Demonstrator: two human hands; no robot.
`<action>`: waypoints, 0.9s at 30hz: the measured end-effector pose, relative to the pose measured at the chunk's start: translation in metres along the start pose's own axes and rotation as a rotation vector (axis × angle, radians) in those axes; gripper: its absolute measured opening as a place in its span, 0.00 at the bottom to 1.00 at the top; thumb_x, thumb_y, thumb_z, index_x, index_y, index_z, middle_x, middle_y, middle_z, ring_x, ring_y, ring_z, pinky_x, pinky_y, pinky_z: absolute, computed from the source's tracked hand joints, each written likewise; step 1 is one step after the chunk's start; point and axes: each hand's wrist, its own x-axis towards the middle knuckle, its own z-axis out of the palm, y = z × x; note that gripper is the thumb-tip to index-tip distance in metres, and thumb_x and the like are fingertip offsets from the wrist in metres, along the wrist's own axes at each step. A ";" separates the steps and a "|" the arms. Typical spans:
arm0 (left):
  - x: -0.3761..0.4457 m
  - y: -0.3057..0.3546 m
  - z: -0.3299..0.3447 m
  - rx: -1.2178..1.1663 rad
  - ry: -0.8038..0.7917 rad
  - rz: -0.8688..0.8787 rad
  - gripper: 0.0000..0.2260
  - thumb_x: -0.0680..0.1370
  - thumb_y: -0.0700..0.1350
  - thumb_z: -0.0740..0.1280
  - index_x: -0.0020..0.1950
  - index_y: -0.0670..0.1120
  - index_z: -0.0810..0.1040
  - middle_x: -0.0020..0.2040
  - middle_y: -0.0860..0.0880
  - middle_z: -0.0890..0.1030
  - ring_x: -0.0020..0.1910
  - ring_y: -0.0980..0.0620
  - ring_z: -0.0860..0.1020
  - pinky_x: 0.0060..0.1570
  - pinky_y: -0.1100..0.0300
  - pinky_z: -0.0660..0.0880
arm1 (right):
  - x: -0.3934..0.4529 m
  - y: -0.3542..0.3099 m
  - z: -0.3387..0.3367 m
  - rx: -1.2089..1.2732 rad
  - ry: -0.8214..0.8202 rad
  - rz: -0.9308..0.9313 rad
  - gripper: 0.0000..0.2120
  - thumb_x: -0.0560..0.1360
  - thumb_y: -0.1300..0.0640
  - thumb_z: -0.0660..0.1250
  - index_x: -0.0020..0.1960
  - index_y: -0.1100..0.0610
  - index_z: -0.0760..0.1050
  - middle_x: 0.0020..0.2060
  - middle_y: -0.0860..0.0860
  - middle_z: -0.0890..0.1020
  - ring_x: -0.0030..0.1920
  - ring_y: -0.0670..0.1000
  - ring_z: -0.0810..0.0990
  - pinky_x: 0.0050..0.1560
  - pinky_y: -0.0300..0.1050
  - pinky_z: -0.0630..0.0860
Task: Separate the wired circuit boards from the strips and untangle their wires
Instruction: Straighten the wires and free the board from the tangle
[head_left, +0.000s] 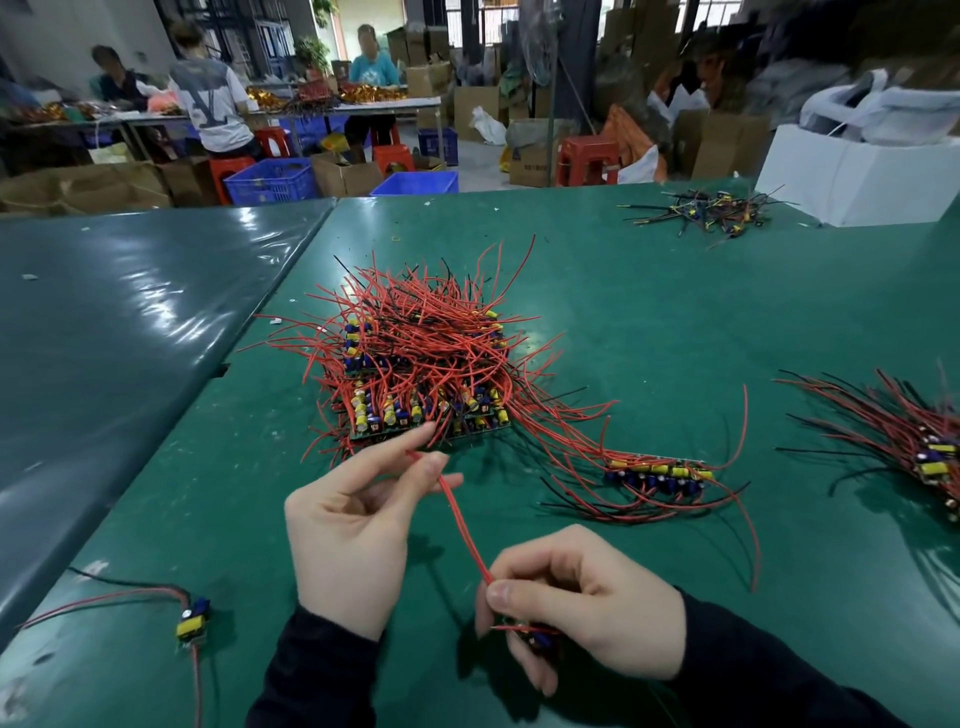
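My right hand (582, 605) grips a small circuit board (540, 640) with blue parts, mostly hidden by the fingers. Its red wire (462, 525) runs up and left to my left hand (358, 514), which pinches the wire's far end between thumb and fingertips. Just beyond my left hand lies a big tangled pile of board strips (421, 364) with red and black wires. One single strip of boards (660, 475) lies to the right of the pile. A separated board (193, 621) with red and black wires lies at the near left.
More wired boards (930, 457) lie at the right edge of the green table (649, 322). A small heap of wired parts (711, 210) sits far right by a white box (862, 171). People work at a far table among crates and cartons.
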 end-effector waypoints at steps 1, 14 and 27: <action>0.001 0.001 -0.001 -0.004 0.017 0.014 0.07 0.67 0.34 0.71 0.41 0.44 0.84 0.34 0.47 0.84 0.34 0.46 0.84 0.38 0.63 0.79 | 0.000 0.000 0.000 -0.001 0.001 0.003 0.08 0.78 0.59 0.59 0.44 0.59 0.76 0.24 0.49 0.76 0.23 0.44 0.74 0.30 0.36 0.72; 0.002 -0.006 -0.006 0.180 0.058 0.176 0.14 0.74 0.37 0.69 0.59 0.44 0.78 0.40 0.45 0.84 0.36 0.51 0.84 0.40 0.60 0.80 | 0.000 -0.003 -0.004 -0.024 0.065 -0.029 0.10 0.80 0.63 0.59 0.42 0.58 0.76 0.24 0.52 0.75 0.23 0.44 0.74 0.28 0.35 0.72; -0.005 -0.002 0.006 -0.104 -0.207 -0.329 0.06 0.68 0.35 0.69 0.43 0.37 0.82 0.37 0.39 0.84 0.36 0.44 0.84 0.35 0.61 0.80 | 0.003 0.003 -0.004 -0.039 0.130 0.014 0.11 0.81 0.63 0.58 0.42 0.58 0.76 0.25 0.53 0.76 0.23 0.47 0.74 0.27 0.36 0.73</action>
